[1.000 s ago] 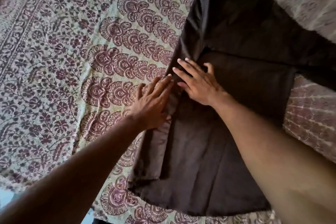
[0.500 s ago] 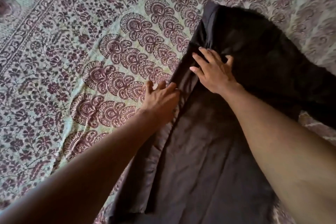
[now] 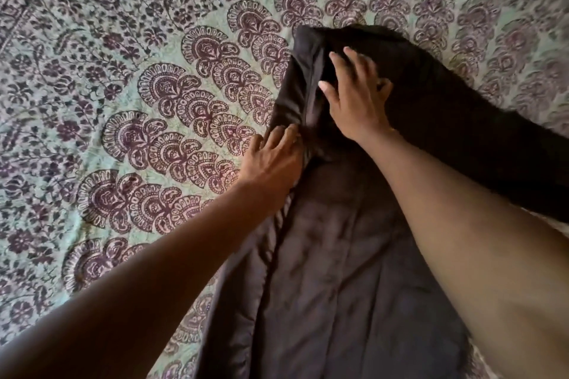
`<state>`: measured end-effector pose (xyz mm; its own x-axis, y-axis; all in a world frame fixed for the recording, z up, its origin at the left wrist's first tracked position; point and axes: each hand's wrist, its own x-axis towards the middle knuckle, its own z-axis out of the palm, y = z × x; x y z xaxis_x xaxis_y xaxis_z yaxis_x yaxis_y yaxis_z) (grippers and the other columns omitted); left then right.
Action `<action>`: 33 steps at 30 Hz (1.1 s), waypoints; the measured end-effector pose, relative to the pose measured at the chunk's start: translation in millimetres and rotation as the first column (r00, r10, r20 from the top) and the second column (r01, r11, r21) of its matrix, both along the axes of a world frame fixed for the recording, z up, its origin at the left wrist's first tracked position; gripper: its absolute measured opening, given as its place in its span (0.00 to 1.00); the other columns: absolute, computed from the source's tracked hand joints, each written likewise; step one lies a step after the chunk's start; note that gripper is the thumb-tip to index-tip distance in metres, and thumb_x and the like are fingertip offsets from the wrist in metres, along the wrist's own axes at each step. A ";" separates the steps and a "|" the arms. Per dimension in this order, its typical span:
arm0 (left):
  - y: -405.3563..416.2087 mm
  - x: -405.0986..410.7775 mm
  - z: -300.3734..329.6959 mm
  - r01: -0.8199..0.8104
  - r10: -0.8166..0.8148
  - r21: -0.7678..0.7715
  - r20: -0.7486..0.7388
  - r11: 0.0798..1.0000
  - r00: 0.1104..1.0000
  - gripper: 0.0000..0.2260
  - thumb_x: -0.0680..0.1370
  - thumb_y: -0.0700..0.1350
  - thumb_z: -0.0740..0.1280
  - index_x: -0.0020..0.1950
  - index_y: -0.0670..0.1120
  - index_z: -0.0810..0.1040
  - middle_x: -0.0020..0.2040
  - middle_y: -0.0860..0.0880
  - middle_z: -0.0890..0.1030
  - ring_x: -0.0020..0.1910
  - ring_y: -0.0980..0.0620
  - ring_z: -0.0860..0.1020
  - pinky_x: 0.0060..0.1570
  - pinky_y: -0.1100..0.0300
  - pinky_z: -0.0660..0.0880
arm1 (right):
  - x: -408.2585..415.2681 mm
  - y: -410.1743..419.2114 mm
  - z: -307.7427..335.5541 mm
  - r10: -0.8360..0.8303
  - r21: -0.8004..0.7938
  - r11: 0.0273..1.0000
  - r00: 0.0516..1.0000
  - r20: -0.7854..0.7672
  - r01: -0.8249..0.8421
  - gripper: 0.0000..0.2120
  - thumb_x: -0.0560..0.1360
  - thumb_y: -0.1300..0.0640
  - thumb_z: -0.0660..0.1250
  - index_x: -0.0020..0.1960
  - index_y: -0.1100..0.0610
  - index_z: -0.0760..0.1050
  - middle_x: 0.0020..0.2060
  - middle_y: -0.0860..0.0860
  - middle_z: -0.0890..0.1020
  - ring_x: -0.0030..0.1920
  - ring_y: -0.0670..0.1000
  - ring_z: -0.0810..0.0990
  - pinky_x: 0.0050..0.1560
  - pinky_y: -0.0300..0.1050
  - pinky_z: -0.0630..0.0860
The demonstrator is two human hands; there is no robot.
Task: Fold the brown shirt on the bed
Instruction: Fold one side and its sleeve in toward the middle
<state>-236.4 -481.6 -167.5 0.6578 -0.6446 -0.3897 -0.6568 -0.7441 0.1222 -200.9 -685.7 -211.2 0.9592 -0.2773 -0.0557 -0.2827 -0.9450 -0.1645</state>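
The brown shirt [image 3: 338, 271] lies spread on the patterned bedspread [image 3: 129, 101], running from the bottom centre of the frame up to a narrow end just right of upper centre, with one part trailing off to the right edge. Against the frame half a second earlier, the shirt's far end now sits lower and more central in the picture, and more bedspread shows above it.

The right hand [image 3: 354, 98] has slid farther up the cloth: a moment ago it rested flat near the middle of the folded left edge, and now it lies closer to the shirt's far end, fingers straight and spread, palm pressing down on the fabric, holding nothing. The left hand [image 3: 274, 160] has also gone up along the shirt's left edge, staying just below and left of the right hand. Its fingertips [image 3: 286, 132] meet the bunched fold there; whether they pinch the cloth or only push against it cannot be told, as the fabric hides the tips. The fold between the two hands looks more gathered and wrinkled than before.

No brand, label or legible writing shows on the shirt or the bedspread.
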 end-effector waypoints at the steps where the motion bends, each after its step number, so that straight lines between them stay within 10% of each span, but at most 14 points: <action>1: -1.3 2.0 -0.4 0.003 -0.003 0.017 -0.016 1.000 1.000 0.32 0.80 0.43 0.64 0.82 0.44 0.57 0.83 0.45 0.53 0.80 0.44 0.58 0.74 0.43 0.61 | 3.1 -5.3 1.0 -0.051 0.005 0.999 0.998 -0.023 0.051 0.28 0.84 0.39 0.56 0.80 0.49 0.62 0.78 0.53 0.64 0.78 0.60 0.60 0.68 0.68 0.61; 8: -27.4 9.3 -3.5 0.016 -0.021 0.083 0.051 0.996 0.998 0.29 0.77 0.44 0.71 0.76 0.44 0.65 0.75 0.44 0.62 0.71 0.43 0.68 0.68 0.46 0.66 | -11.6 -58.6 20.9 -0.109 0.004 0.994 0.986 -0.122 0.111 0.27 0.75 0.31 0.66 0.61 0.52 0.75 0.62 0.54 0.76 0.69 0.61 0.68 0.65 0.65 0.61; 14: -35.1 10.0 -5.0 0.016 -0.024 0.122 0.062 0.992 0.998 0.37 0.80 0.44 0.68 0.83 0.40 0.50 0.79 0.44 0.59 0.73 0.43 0.66 0.68 0.43 0.67 | -32.2 -101.4 44.8 -0.199 0.018 0.977 0.944 -0.265 0.211 0.16 0.80 0.44 0.69 0.41 0.53 0.69 0.36 0.51 0.74 0.59 0.62 0.76 0.63 0.64 0.61; 21: -44.1 19.8 7.4 0.096 -0.090 0.246 -0.035 0.965 0.995 0.46 0.73 0.45 0.77 0.82 0.41 0.52 0.78 0.45 0.57 0.76 0.42 0.63 0.67 0.44 0.70 | -40.6 -129.4 46.6 -0.127 -0.005 0.990 0.883 -0.452 0.140 0.26 0.76 0.46 0.76 0.70 0.52 0.73 0.69 0.57 0.71 0.73 0.65 0.64 0.73 0.71 0.60; 27: -50.5 26.0 5.9 0.101 -0.073 0.292 -0.106 0.951 0.992 0.57 0.62 0.52 0.86 0.81 0.42 0.55 0.77 0.45 0.59 0.75 0.38 0.66 0.64 0.40 0.76 | -51.2 -143.1 61.2 -0.084 0.047 0.992 0.894 -0.440 0.117 0.09 0.82 0.51 0.67 0.58 0.50 0.69 0.56 0.55 0.74 0.67 0.64 0.71 0.72 0.69 0.63; 33: -60.9 25.5 11.8 0.041 -0.014 0.269 -0.099 0.962 0.995 0.43 0.71 0.56 0.79 0.79 0.44 0.64 0.74 0.46 0.66 0.72 0.37 0.73 0.62 0.42 0.77 | -88.3 -161.2 93.1 -0.030 -0.017 1.000 0.873 -0.487 0.025 0.26 0.71 0.49 0.80 0.66 0.53 0.77 0.61 0.60 0.80 0.64 0.64 0.78 0.61 0.57 0.77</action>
<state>-210.9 -542.5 -155.7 0.5923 -0.5241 -0.6120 -0.6727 -0.7397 -0.0177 -289.2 -847.0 -118.2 0.8032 -0.3059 -0.5111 -0.3501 -0.9366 0.0103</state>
